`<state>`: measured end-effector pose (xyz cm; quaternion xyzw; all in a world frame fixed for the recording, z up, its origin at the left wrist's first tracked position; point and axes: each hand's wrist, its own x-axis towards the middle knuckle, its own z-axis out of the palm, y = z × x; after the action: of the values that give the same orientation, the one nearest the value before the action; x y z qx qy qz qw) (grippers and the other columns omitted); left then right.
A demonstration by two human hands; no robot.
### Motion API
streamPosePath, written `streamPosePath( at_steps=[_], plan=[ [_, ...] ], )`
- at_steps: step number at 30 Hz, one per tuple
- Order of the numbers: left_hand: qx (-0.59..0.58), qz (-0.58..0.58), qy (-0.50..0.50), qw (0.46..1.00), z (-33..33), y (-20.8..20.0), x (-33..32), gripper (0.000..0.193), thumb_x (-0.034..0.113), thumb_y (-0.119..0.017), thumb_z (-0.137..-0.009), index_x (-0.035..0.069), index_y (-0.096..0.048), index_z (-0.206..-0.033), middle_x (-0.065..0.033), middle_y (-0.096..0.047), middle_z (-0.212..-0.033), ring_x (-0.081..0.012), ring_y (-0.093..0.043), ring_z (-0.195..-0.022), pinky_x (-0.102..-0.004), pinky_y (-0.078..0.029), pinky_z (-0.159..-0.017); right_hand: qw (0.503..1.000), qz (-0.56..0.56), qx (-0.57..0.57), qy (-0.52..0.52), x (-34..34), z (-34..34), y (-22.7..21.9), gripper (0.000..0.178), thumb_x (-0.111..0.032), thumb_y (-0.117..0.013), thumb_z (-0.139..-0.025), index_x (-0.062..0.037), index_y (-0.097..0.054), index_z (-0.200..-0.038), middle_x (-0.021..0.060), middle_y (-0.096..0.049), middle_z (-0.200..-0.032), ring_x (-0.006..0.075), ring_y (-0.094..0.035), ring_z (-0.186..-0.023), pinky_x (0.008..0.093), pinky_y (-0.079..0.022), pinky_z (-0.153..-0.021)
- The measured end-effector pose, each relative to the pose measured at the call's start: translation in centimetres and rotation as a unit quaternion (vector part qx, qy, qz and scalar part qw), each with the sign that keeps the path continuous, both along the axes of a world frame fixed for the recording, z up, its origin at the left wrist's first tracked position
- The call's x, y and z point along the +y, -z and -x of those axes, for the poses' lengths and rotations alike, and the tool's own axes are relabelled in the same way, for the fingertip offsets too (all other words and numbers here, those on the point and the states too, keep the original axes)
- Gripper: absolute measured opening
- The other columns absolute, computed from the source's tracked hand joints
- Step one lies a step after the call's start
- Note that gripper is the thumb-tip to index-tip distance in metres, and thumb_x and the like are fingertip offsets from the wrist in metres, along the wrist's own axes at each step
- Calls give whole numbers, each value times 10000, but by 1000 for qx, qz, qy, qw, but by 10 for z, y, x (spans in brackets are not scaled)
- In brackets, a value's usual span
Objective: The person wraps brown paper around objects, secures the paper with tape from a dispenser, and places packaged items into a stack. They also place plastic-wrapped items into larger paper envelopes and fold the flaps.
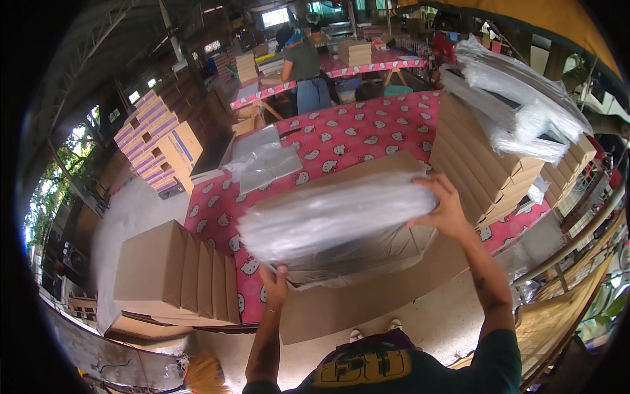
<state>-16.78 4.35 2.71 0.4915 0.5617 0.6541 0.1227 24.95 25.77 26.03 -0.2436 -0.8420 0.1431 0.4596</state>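
Observation:
Between my hands is a wide bundle wrapped in clear plastic (338, 213), whitish and shiny on top and dark along its near side; motion blurs it, and what lies inside cannot be made out. My left hand (274, 284) grips its near left corner, thumb on top. At the right end, my right hand (444, 205) is closed on the plastic with fingers over the upper edge. Beneath the bundle lies a large flat sheet of brown cardboard (308, 318), which overhangs the table's near edge.
A pink patterned cloth covers the table (348, 131). Brown boxes (174, 272) are stacked at the left, and more boxes (476, 154) at the right carry plastic-wrapped packs (518, 98). Clear plastic bags (266, 161) lie farther back. Another person (305, 72) stands at a far table.

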Motion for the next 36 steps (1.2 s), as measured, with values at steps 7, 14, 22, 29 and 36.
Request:
streamPosePath(
  at_steps=[7, 14, 22, 29, 36],
  plan=[
    [-285, 31, 170, 943, -39, -38, 4, 812, 101, -685, -849, -1, -231, -1514, -118, -395, -1473, -256, -392, -1361, -392, -320, -1131, 887, 393, 219, -107, 9, -23, 127, 1128, -227, -946, -582, -23, -318, -1497, 99, -490, -1405, 224, -481, -1286, 358, -394, -1079],
    [-308, 75, 94, 944, -61, -55, 4, 832, 71, -714, -821, 3, -240, -1500, -128, -425, -1441, -245, -419, -1337, -393, -325, -1128, 914, 348, 198, -55, 26, -20, 164, 912, -295, -793, -808, 3, -289, -1507, 132, -378, -1491, 253, -354, -1391, 352, -261, -1152],
    [-291, 237, 137, 917, -10, -54, -25, 830, 135, -735, -799, -8, -302, -1492, -133, -418, -1456, -240, -385, -1365, -366, -304, -1136, 979, 205, 14, 14, 6, 5, 70, 284, -138, -701, -880, -48, -719, -1149, 168, -587, -1131, 300, -582, -1070, 348, -441, -948],
    [158, 113, -42, 980, -56, -299, 14, 838, 579, -521, -914, -3, -344, -1489, -188, -394, -1514, -292, -348, -1410, -432, -229, -1171, 977, 210, 28, 19, 5, 4, 67, 300, -137, -710, -873, -39, -713, -1157, 149, -592, -1069, 283, -597, -1018, 343, -459, -909],
    [558, 362, -37, 746, -83, -188, 83, 636, 505, -348, -1033, 32, -398, -1455, -219, -447, -1458, -365, -400, -1376, -489, -301, -1138, 983, 183, 22, 9, 9, 5, 75, 299, -120, -704, -862, -32, -711, -1147, 154, -604, -1076, 290, -615, -1019, 343, -467, -902]
  ],
)
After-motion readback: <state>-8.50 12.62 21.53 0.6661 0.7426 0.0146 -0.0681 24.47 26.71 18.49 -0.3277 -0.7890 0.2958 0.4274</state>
